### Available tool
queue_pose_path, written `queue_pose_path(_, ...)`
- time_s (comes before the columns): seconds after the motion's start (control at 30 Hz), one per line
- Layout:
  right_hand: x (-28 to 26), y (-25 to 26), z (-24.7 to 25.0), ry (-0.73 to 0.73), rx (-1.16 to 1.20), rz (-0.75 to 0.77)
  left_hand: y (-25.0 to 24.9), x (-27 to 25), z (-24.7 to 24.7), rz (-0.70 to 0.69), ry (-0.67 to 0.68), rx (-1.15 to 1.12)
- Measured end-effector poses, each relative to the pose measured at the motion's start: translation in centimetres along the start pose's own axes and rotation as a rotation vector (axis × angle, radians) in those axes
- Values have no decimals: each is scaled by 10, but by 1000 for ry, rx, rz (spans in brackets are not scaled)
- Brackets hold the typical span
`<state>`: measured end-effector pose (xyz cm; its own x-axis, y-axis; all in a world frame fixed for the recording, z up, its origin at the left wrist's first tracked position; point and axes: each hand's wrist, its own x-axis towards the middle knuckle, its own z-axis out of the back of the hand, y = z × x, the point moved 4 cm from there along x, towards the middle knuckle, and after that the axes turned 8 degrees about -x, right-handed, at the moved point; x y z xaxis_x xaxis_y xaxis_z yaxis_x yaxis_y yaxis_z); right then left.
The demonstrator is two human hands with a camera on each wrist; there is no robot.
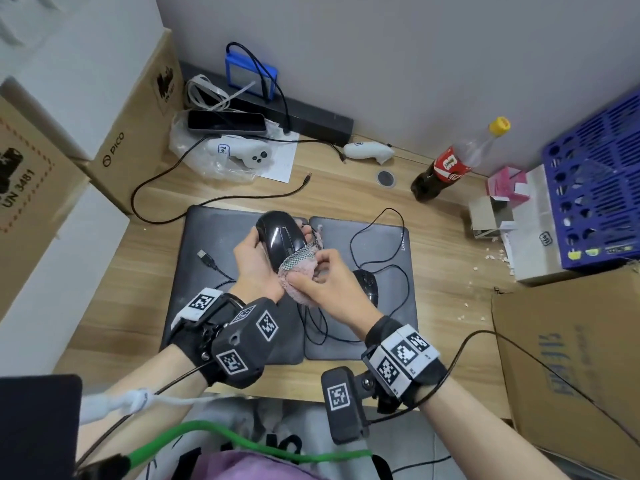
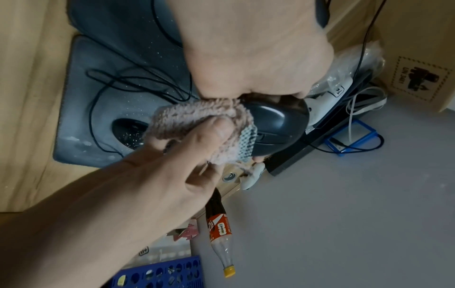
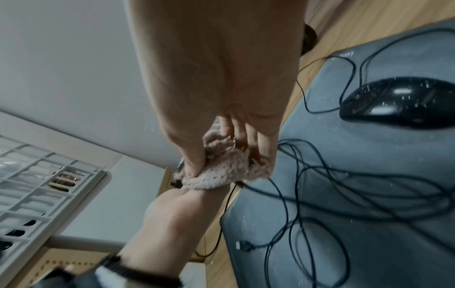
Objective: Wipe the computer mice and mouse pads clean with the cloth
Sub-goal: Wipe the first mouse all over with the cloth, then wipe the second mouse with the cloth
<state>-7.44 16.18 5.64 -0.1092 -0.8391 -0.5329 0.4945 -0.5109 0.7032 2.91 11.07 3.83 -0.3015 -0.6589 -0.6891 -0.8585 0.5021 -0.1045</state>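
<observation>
The left mouse pad (image 1: 207, 271) lies on the wooden surface (image 1: 138, 271). Above it the left hand (image 1: 254, 263) grips a black mouse (image 1: 280, 237), lifted off the pad. The right hand (image 1: 323, 284) pinches a pink cloth (image 1: 301, 268) with curled fingers and presses it on the near end of this mouse. The second mouse (image 1: 367, 284) rests on the right mouse pad (image 1: 391, 306), among loose cables (image 1: 381, 237).

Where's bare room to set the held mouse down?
Best: the left mouse pad, bare left of the USB plug. Also the bare desk strip between the pads' far edge and the white controllers. Crowded: the right mouse pad, taken by the second mouse and looped cable.
</observation>
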Motion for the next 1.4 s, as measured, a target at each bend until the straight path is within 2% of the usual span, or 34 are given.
queue_pose_path(0.1,0,1,-13,63,-126,23,-1,2,3,6,26,-56)
queue_pose_path(0.2,-1,6,-23,125,-72,39,-7,2,11,24,31,-18)
queue_pose_path(0.4,7,13,-31,210,-242,116,-21,1,30,27,87,26)
queue_pose_path(0.47,12,18,-40,245,-319,154,-26,0,38,22,54,34)
queue_pose_path(0.57,15,25,-54,285,-455,211,-40,3,49,-74,-29,20)
queue_pose_path(0.77,14,30,-61,408,-598,280,-105,6,94,-267,-253,-25)
queue_pose_path(0.87,17,21,-63,432,-620,228,-130,-8,108,-335,-372,-63)
queue_pose_path(0.97,22,12,-67,456,-568,141,-143,-27,109,-371,-534,22)
queue_pose_path(1.0,23,12,-68,458,-562,131,-144,-32,106,-394,-548,27)
queue_pose_path(1.07,25,13,-71,448,-555,117,-146,-35,100,-436,-533,27)
queue_pose_path(1.17,31,14,-76,434,-526,87,-147,-28,105,-411,-537,-17)
queue_pose_path(1.3,39,15,-86,467,-466,57,-155,-12,128,-438,-561,-205)
queue_pose_path(1.4,46,20,-93,487,-377,22,-153,0,135,-404,-457,-340)
